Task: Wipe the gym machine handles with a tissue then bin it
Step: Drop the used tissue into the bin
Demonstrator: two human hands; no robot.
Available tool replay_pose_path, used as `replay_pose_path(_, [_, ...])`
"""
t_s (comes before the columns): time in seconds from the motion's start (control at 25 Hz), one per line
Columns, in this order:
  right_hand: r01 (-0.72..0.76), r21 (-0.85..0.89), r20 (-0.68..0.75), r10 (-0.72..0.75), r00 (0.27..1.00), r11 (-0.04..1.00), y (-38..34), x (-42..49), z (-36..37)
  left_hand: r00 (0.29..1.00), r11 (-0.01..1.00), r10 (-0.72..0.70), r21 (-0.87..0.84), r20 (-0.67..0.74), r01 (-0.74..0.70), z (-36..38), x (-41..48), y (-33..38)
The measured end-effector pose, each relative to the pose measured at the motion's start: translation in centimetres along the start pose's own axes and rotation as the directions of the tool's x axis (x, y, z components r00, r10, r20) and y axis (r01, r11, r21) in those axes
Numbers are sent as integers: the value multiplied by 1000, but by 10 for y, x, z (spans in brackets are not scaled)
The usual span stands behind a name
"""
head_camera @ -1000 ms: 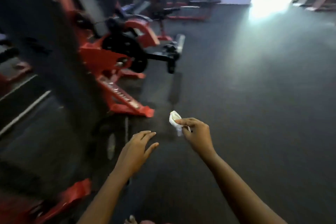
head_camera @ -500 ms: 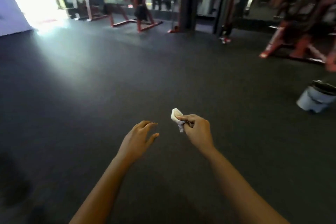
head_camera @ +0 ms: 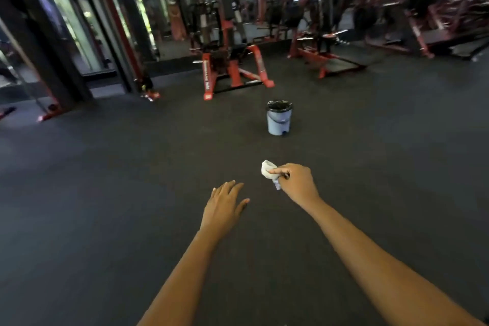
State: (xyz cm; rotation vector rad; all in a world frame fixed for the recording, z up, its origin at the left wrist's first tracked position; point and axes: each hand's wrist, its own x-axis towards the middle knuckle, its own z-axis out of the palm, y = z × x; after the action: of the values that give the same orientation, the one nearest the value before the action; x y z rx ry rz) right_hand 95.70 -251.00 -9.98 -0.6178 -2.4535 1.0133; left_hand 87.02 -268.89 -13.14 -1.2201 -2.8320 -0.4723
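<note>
Right hand [head_camera: 296, 182] pinching a crumpled white tissue [head_camera: 267, 169] between thumb and forefinger. The wad sticks out to the left of the knuckles, with a tail hanging below them. Left hand [head_camera: 223, 206] flat, fingers spread, holding nothing, just below and left of the right hand. Bin [head_camera: 279, 119], lined in black, stands on the floor [head_camera: 105, 219] well ahead of the right hand. The tissue is judged light, soft and crushable; a 2-finger pinch on the bunched middle should serve, though loose ends could tear or slip free. The bin's inside is hidden; the machines [head_camera: 232, 66] beyond it are blurred, their handles indistinct.
</note>
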Motion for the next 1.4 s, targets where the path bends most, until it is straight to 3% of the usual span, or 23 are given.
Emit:
replay_pose_path(0.28, [-49,-82,-143,37,989,995,70,185,-65,981,989,149,-33,121,-146,26,233,46])
replay_pose_path(0.48, [-100,-114,-221,73,973,988,119,322,-100,980,985,168,-56,103,-163,30,390,59])
replay_pose_path(0.76, [-113,-98,-172,94,980,989,175,521,-77,980,978,189,-106,57,-182,67,604,35])
replay_pose_path(1.0, [-195,-63,-179,181,967,979,208,694,-56,974,985,171,-56,146,-165,95,787,-6])
replay_pose_path(1.2, [-283,-156,-158,259,953,946,253,807,-54,968,981,178,-111,175,-161,126,912,-18])
replay_pose_path(1.4, [-275,-222,-97,259,961,936,326,920,-38,965,983,137,-152,224,-104,178,1037,-28])
